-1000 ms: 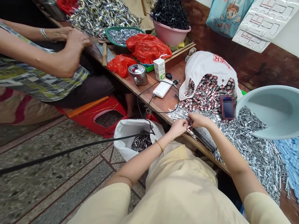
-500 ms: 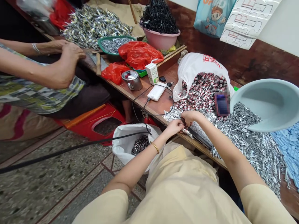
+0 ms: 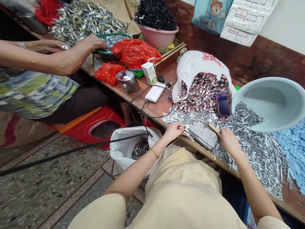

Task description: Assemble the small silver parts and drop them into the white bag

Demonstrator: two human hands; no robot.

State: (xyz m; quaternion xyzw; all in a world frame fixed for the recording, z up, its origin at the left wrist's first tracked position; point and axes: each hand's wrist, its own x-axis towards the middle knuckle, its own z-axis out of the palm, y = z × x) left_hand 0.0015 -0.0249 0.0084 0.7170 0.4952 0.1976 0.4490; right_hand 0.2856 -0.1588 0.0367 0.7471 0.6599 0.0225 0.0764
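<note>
My right hand (image 3: 229, 140) is closed around the wooden handle of a small hammer (image 3: 213, 128), its metal head held over a speckled stone slab (image 3: 202, 134). Along the slab's front side lies a narrow metal bar (image 3: 200, 140). My left hand (image 3: 174, 131) is pinched at the left end of this bar; what sits between its fingertips is too small to name. Loose silver metal pins (image 3: 257, 159) surround the slab, heaped mostly to the right. Behind it, small red-and-silver metal fittings (image 3: 200, 92) spill from a white plastic bag (image 3: 190, 62).
A grey-blue basin (image 3: 276, 105) and light blue strips (image 3: 292, 149) are at the right. A power bank (image 3: 155, 92), drink carton (image 3: 149, 73) and metal cup (image 3: 128, 81) stand left. Below hangs a white sack (image 3: 119, 144), a cable (image 3: 78, 148) crossing it. A co-worker's hand (image 3: 91, 43) reaches into a green basket.
My right hand has left my left hand's side, moved right and taken hold of the hammer. My left hand stays pinched near the bar. The co-worker's hand has moved right to the green basket.
</note>
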